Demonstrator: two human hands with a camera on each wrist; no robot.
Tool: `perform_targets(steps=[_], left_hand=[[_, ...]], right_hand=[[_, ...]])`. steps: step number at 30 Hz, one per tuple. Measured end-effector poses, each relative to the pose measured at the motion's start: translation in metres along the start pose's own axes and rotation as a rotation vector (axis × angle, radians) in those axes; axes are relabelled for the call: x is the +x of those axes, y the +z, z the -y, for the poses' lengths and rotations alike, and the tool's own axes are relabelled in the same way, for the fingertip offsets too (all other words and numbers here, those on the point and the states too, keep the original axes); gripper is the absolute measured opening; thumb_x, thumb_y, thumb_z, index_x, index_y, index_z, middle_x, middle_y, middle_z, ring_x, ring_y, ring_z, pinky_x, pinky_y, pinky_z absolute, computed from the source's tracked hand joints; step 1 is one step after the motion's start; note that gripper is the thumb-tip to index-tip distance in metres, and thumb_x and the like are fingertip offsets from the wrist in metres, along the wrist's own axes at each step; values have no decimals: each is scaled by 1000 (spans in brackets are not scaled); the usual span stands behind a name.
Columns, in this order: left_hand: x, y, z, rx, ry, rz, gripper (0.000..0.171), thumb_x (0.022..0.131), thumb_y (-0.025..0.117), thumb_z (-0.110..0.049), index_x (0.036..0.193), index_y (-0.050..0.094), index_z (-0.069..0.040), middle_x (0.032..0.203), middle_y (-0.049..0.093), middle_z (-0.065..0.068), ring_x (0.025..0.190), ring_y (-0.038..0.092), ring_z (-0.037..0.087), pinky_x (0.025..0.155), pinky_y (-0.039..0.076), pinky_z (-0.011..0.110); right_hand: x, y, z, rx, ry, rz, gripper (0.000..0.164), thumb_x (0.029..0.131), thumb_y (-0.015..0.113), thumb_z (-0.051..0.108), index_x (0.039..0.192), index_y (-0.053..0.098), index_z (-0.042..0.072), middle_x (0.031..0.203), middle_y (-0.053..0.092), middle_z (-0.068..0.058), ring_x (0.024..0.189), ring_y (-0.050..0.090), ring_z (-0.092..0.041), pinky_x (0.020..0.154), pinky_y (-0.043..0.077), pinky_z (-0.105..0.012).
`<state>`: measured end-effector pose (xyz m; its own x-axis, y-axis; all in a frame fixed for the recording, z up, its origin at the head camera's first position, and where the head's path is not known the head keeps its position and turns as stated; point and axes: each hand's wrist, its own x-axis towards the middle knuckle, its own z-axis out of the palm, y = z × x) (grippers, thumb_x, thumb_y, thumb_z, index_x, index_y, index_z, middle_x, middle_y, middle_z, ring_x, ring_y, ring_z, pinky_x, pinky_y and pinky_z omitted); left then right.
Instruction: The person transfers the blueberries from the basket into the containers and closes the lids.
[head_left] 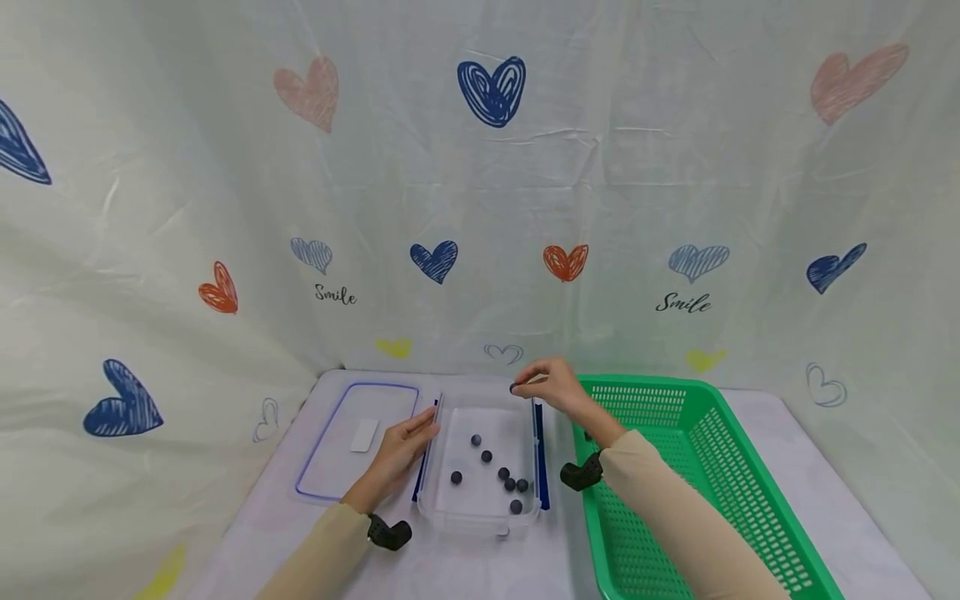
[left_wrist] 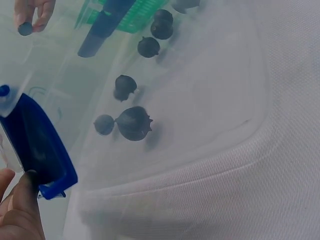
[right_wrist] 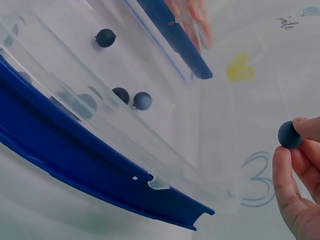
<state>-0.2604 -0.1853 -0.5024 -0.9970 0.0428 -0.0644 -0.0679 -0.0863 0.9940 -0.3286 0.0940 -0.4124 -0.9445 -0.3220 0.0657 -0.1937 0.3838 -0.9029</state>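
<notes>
A clear plastic container (head_left: 480, 521) with blue side latches stands in the middle of the table, its top uncovered. Several blueberries (head_left: 487, 457) lie spread over its floor, most toward the right and near side. My left hand (head_left: 397, 458) holds the container's left side by the blue latch (left_wrist: 47, 145), thumb and fingers at the flap. Over the far right corner of the container, my right hand (head_left: 551, 387) pinches a single blueberry (right_wrist: 289, 135) between thumb and fingertips. That berry is above the rim.
To the right stands a large green basket (head_left: 705, 400) with slotted walls, under my right forearm. The clear lid (head_left: 337, 450) with a blue seal lies flat at the left, bearing a white rectangular piece (head_left: 365, 435). A heart-printed curtain (head_left: 480, 192) hangs behind the white table.
</notes>
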Motion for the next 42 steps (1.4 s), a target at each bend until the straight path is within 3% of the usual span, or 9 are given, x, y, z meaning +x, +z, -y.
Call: perform_targets(steps=[9, 26, 32, 42], left_hand=[[2, 0, 5, -2, 6, -10, 55, 87, 65, -18, 135, 44, -2, 141, 39, 11, 129, 34, 21, 101, 33, 31], [3, -3, 6, 7, 11, -3, 55, 87, 64, -20, 135, 44, -3, 141, 39, 10, 129, 34, 21, 100, 34, 30], [2, -2, 5, -5, -4, -16, 55, 86, 66, -21, 135, 46, -5, 141, 40, 6, 129, 35, 17, 99, 36, 27], [3, -1, 5, 10, -6, -24, 55, 86, 65, -20, 135, 45, -4, 140, 41, 8, 125, 41, 20, 98, 37, 29]], right_hand=[[0, 8, -6, 2, 2, 1, 13, 76, 76, 13, 86, 70, 6, 91, 63, -6, 79, 64, -18, 79, 52, -46], [-1, 15, -3, -19, 14, -10, 12, 78, 73, 10, 88, 69, 3, 87, 63, -5, 73, 64, -18, 69, 55, -34], [-3, 4, -5, 2, 14, -14, 14, 80, 72, 11, 92, 69, 4, 93, 64, -6, 79, 64, -20, 76, 53, -41], [-13, -27, -11, 21, 55, -91, 18, 82, 70, 13, 97, 68, 4, 95, 66, -10, 88, 62, -30, 77, 52, -40]])
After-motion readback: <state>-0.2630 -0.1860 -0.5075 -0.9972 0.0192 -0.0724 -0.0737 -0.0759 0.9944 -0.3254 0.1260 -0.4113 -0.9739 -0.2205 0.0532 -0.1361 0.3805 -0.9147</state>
